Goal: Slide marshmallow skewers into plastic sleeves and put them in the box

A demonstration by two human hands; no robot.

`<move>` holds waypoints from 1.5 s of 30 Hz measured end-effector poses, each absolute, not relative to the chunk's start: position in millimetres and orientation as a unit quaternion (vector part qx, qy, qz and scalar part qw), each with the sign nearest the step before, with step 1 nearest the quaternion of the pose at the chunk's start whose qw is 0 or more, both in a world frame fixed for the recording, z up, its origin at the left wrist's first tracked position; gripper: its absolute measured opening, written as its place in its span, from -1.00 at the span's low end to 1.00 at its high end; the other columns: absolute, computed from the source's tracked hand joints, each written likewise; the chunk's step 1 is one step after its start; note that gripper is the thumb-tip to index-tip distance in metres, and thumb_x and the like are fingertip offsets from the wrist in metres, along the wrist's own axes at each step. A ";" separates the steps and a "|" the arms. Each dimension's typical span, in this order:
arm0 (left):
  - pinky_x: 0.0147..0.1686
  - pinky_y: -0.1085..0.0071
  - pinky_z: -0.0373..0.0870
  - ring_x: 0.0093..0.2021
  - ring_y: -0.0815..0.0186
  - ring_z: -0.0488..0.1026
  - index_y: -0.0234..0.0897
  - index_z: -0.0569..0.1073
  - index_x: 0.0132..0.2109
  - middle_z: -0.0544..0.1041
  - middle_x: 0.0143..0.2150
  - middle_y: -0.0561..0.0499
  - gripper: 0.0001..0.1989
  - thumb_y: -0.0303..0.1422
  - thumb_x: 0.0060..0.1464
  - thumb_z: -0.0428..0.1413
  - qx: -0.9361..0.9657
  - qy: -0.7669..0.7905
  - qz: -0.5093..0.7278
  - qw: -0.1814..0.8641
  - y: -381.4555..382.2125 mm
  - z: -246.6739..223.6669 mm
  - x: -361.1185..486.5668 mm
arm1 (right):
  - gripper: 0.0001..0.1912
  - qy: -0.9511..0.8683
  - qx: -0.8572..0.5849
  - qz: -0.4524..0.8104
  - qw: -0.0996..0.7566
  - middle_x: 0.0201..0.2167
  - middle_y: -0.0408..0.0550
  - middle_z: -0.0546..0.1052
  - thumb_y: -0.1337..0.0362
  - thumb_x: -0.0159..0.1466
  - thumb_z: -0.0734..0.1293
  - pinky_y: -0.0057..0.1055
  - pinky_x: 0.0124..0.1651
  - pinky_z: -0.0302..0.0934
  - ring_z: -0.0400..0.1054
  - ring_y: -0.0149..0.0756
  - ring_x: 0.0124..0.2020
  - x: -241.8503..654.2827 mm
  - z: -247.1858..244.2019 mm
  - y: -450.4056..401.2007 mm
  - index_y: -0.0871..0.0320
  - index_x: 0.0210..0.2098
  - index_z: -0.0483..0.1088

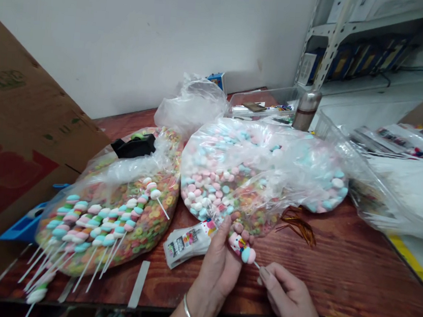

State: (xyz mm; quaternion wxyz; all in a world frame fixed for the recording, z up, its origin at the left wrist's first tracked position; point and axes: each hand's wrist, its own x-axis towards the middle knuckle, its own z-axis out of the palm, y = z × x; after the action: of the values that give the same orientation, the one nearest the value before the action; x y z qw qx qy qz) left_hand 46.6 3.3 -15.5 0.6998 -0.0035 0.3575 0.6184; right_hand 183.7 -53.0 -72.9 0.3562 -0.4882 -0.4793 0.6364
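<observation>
**Fingers (221, 234) of the left hand (214, 272) and right hand (292, 294) grip one candy skewer (248, 255)**

The left fingers are curled around the skewer's upper part, where a printed wrapper (236, 243) shows; they hide its top end, so how far the wrapper reaches cannot be told. The right thumb and fingertips are closed in a pinch on the bare stick (257, 265), covering its tip. The skewer is held near the surface's (356, 279) near edge, right of the middle. A bracelet (191, 315) circles the left wrist; both forearms are cut off below.

Just left of the left hand lie printed sleeves (185, 244), partly covered by it. Behind the hands, a clear bag of marshmallows (213, 183) slumps in glossy folds that blur its contents, with coppery ties (300, 225) beside it.

Toward the left edge, a bag of small rings (154, 222) carries many skewers (98, 225), overlapping too closely to count, and a black tape dispenser (134, 147). One more skewer (39, 291) reaches past the near edge and is cut off. A blue object (20, 225) is mostly hidden between that bag and a cardboard box (19, 151), itself cut off.

At the far side stands a metal bottle (307, 110); the print on packets (398, 140) in the right-hand bin (365, 177) is unreadable.
</observation>
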 end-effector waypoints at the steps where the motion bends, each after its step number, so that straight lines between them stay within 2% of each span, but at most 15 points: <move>1: -0.27 0.34 0.52 -0.43 0.40 0.42 -0.33 0.44 -0.04 0.42 -0.41 0.09 -0.72 -0.35 0.12 0.23 0.011 0.359 0.616 0.701 2.9 -16.0 45.4 | -0.57 -0.456 -0.480 0.662 0.351 -0.62 -0.31 0.05 -0.07 0.35 0.18 -0.50 -0.56 -0.15 -0.10 -0.47 -0.60 186.2 -72.0 -51.7 0.12 -0.47 0.24; 3: -0.24 0.36 0.52 -0.41 0.39 0.45 -0.34 0.44 -0.04 0.46 -0.39 0.06 -0.72 -0.44 0.08 0.25 0.031 0.364 0.620 0.694 2.3 -17.2 45.0 | -0.57 -0.447 -0.468 0.679 0.347 -0.61 -0.32 0.03 -0.08 0.35 0.18 -0.50 -0.55 -0.17 -0.13 -0.47 -0.59 190.2 -69.5 -50.0 0.12 -0.46 0.24; 5: -0.22 0.38 0.53 -0.42 0.41 0.45 -0.35 0.46 -0.10 0.46 -0.41 0.07 -0.78 -0.44 0.09 0.25 0.019 0.366 0.631 0.684 2.4 -18.4 46.9 | -0.58 -0.477 -0.468 0.652 0.359 -0.57 -0.28 0.08 -0.06 0.35 0.19 -0.49 -0.49 -0.11 -0.07 -0.45 -0.54 191.8 -66.6 -50.4 0.12 -0.47 0.23; 8: -0.21 0.37 0.55 -0.46 0.44 0.44 -0.35 0.47 -0.20 0.44 -0.43 0.08 -0.84 -0.34 0.12 0.23 -0.054 0.369 0.642 0.670 4.7 -17.7 50.7 | -0.59 -0.527 -0.484 0.589 0.376 -0.53 -0.24 0.14 -0.02 0.36 0.19 -0.47 -0.39 -0.04 0.02 -0.41 -0.47 190.2 -64.7 -54.6 0.13 -0.48 0.25; 14: -0.32 0.30 0.59 -0.51 0.40 0.44 -0.35 0.43 -0.33 0.42 -0.49 0.06 -0.64 -0.08 0.10 0.18 -0.126 0.395 0.633 0.654 13.3 -9.7 48.6 | -0.64 -0.564 -0.501 0.533 0.383 -0.53 -0.23 0.23 0.05 0.37 0.19 -0.48 -0.38 0.00 0.10 -0.40 -0.48 187.4 -70.9 -62.7 0.12 -0.46 0.31; 20: -0.35 0.34 0.56 -0.53 0.40 0.41 -0.34 0.41 -0.34 0.41 -0.50 0.06 -0.64 -0.08 0.15 0.13 -0.097 0.400 0.628 0.661 10.6 -10.0 51.9 | -0.64 -0.593 -0.512 0.488 0.385 -0.56 -0.24 0.24 0.09 0.39 0.17 -0.52 -0.42 0.04 0.13 -0.42 -0.52 188.2 -70.4 -60.6 0.11 -0.48 0.29; 23: -0.44 0.43 0.50 -0.53 0.40 0.40 -0.31 0.40 -0.34 0.40 -0.51 0.08 -0.68 -0.11 0.11 0.18 -0.071 0.390 0.623 0.674 3.0 -12.5 60.6 | -0.70 -0.652 -0.506 0.403 0.396 -0.55 -0.22 0.36 0.19 0.41 0.17 -0.51 -0.40 0.08 0.24 -0.41 -0.52 187.2 -69.3 -57.1 0.10 -0.42 0.35; 26: -0.51 0.49 0.43 -0.52 0.39 0.40 -0.30 0.38 -0.34 0.38 -0.52 0.08 -0.67 -0.11 0.10 0.19 -0.062 0.390 0.614 0.684 -0.8 -13.8 65.6 | -0.85 -0.740 -0.475 0.237 0.413 -0.50 -0.19 0.47 0.33 0.38 0.22 -0.45 -0.34 0.08 0.31 -0.38 -0.50 186.6 -72.0 -53.8 0.11 -0.29 0.41; 29: -0.47 0.46 0.45 -0.53 0.39 0.40 -0.31 0.40 -0.31 0.38 -0.52 0.09 -0.69 -0.12 0.14 0.15 -0.066 0.393 0.608 0.686 0.8 -13.0 64.0 | -0.88 -0.770 -0.466 0.134 0.416 -0.42 -0.13 0.53 0.38 0.34 0.27 -0.40 -0.29 0.07 0.33 -0.34 -0.47 187.4 -75.7 -53.3 0.14 -0.14 0.41; 31: -0.44 0.42 0.47 -0.53 0.38 0.41 -0.31 0.43 -0.25 0.38 -0.52 0.10 -0.70 -0.12 0.15 0.14 -0.067 0.398 0.604 0.687 2.2 -12.1 61.6 | -0.88 -0.753 -0.477 0.192 0.410 -0.43 -0.14 0.52 0.35 0.37 0.23 -0.41 -0.31 0.09 0.33 -0.35 -0.47 188.7 -76.5 -54.0 0.12 -0.18 0.41; 34: -0.45 0.43 0.46 -0.51 0.36 0.43 -0.31 0.43 -0.25 0.39 -0.53 0.10 -0.66 -0.08 0.11 0.17 -0.060 0.404 0.601 0.687 2.0 -11.8 59.7 | -0.70 -0.651 -0.501 0.426 0.379 -0.52 -0.18 0.38 0.16 0.42 0.14 -0.48 -0.38 0.09 0.26 -0.40 -0.49 190.8 -74.1 -53.7 0.11 -0.38 0.33; 38: -0.40 0.42 0.46 -0.53 0.38 0.41 -0.31 0.42 -0.29 0.38 -0.55 0.11 -0.62 -0.03 0.07 0.18 -0.040 0.378 0.610 0.695 0.1 -12.6 61.0 | -0.55 -0.423 -0.456 0.712 0.325 -0.67 -0.34 0.10 -0.13 0.32 0.20 -0.54 -0.62 -0.15 -0.09 -0.52 -0.67 190.1 -67.5 -51.9 0.11 -0.45 0.23; 40: -0.38 0.41 0.46 -0.55 0.39 0.40 -0.31 0.42 -0.28 0.37 -0.56 0.13 -0.61 -0.03 0.09 0.17 -0.020 0.367 0.618 0.695 -1.4 -12.9 63.5 | -0.54 -0.325 -0.428 0.780 0.321 -0.72 -0.42 0.00 -0.16 0.29 0.23 -0.55 -0.66 -0.23 -0.23 -0.56 -0.72 186.9 -62.7 -51.4 0.11 -0.44 0.24; 43: -0.41 0.47 0.42 -0.55 0.41 0.39 -0.31 0.41 -0.26 0.38 -0.57 0.12 -0.64 -0.05 0.14 0.13 0.014 0.375 0.619 0.690 -5.7 -14.6 70.3 | -0.53 -0.260 -0.398 0.810 0.344 -0.77 -0.46 -0.05 -0.15 0.29 0.25 -0.56 -0.64 -0.12 -0.28 -0.59 -0.75 178.7 -54.4 -49.2 0.13 -0.47 0.26; 45: -0.50 0.54 0.33 -0.53 0.41 0.40 -0.30 0.40 -0.24 0.40 -0.56 0.10 -0.66 -0.08 0.16 0.12 0.024 0.389 0.603 0.696 -9.1 -17.3 75.1 | -0.50 -0.236 -0.389 0.816 0.356 -0.78 -0.47 -0.06 -0.19 0.24 0.27 -0.56 -0.65 -0.09 -0.31 -0.62 -0.77 173.1 -51.2 -46.9 0.13 -0.48 0.26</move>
State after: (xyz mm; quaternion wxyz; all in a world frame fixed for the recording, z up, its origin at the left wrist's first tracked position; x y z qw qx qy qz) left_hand 75.1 -9.1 -17.3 0.6960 0.0239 0.3889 0.6031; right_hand 173.1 -46.9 -51.2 0.3563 -0.3895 -0.2365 0.8158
